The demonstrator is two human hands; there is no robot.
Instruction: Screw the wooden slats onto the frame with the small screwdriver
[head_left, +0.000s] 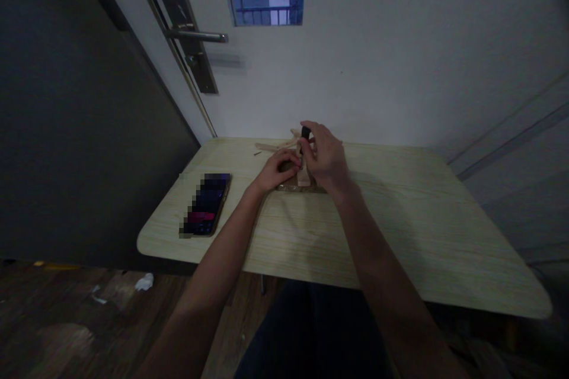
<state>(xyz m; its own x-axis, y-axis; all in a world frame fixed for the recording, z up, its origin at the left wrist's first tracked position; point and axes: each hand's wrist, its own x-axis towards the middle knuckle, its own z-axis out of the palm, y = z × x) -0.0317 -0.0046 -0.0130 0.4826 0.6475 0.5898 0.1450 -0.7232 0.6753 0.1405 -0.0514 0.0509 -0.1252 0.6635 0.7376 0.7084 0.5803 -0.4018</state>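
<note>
A phone (207, 205) lies flat near the left edge of the pale wooden table (400, 231). To its right, the left hand (275, 170) rests curled on a small wooden piece (303, 176) at the table's far middle. Just beside it, the right hand (324, 157) pinches a small black tool (305, 132) between closed fingertips, above that piece. Thin wooden strips (273, 146) lie just behind.

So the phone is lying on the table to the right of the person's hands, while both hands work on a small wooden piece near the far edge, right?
Not quite. The head view shows the phone lying to the left of the hands, not the right, near the table's left edge. The rest holds: the left hand and right hand are together on a small wooden piece near the far edge.
</note>
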